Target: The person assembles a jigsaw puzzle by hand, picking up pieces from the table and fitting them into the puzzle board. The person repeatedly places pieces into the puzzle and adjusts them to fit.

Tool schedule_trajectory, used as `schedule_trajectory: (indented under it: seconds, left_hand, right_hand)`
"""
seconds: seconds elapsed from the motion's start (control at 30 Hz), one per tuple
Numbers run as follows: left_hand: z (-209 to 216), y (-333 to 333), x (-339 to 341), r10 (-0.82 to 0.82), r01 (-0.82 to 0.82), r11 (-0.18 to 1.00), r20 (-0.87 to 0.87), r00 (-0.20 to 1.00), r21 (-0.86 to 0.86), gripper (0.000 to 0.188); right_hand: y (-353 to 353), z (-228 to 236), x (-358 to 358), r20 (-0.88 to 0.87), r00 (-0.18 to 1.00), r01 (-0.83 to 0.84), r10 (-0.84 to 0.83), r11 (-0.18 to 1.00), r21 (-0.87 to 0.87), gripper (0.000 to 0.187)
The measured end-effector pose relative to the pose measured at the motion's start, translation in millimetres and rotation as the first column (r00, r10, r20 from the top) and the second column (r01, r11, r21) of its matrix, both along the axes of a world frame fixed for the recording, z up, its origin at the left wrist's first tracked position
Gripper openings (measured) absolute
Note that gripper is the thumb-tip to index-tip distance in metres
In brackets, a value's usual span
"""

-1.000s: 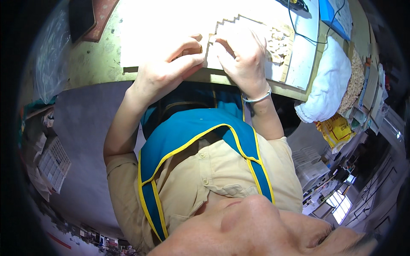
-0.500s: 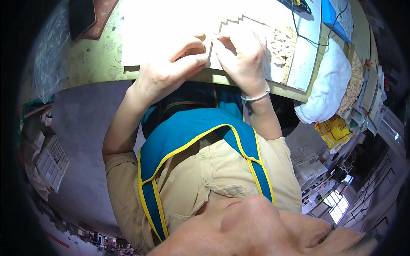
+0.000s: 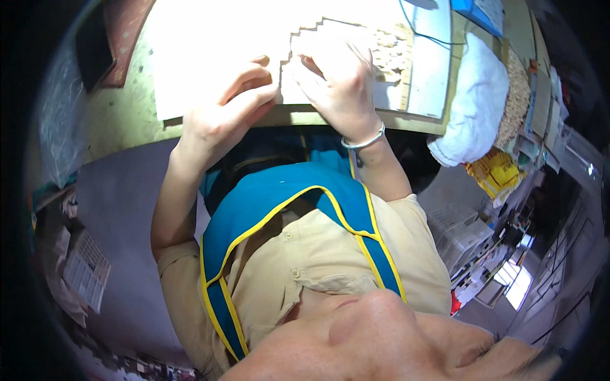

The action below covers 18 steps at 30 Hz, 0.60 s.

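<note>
In the head view, pale pieces on the bench point(image 3: 138, 119) look partly laid: a stepped patch point(image 3: 335, 30) far centre, loose pieces point(image 3: 389, 56) right. Left hand point(image 3: 225, 106) half-curled, right hand point(image 3: 340, 82) bent at the patch; glare hides any hold.

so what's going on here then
A person in a blue apron has both bare hands over a brightly lit white board. The left hand and right hand are curled close together with a small gap between them. Glare hides whether either holds anything. Small pale pieces lie just right of the right hand, with a white cloth farther right.
</note>
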<state>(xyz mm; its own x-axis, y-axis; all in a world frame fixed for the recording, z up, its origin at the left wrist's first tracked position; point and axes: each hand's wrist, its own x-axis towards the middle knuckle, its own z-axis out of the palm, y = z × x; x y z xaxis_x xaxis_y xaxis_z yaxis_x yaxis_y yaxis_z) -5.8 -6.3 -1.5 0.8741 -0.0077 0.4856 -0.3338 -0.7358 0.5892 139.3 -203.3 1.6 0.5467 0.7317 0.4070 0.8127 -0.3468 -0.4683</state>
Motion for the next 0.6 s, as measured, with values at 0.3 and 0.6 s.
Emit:
schedule_trajectory:
  seconds: [0.3,0.6]
  left_hand:
    - [-3.9,-3.4,3.4,0.007,-0.007,1.000,0.027,1.000,-0.009,0.029]
    - [-5.7,1.8,-0.3,-0.015,0.015,0.999,0.009,1.000,0.029,0.023]
  right_hand:
    - [-114.7,15.0,8.3,0.030,0.893,0.451,-0.450,0.890,-0.064,0.026]
    - [-104.3,13.3,14.9,0.185,0.937,0.319,-0.296,0.941,-0.112,0.029]
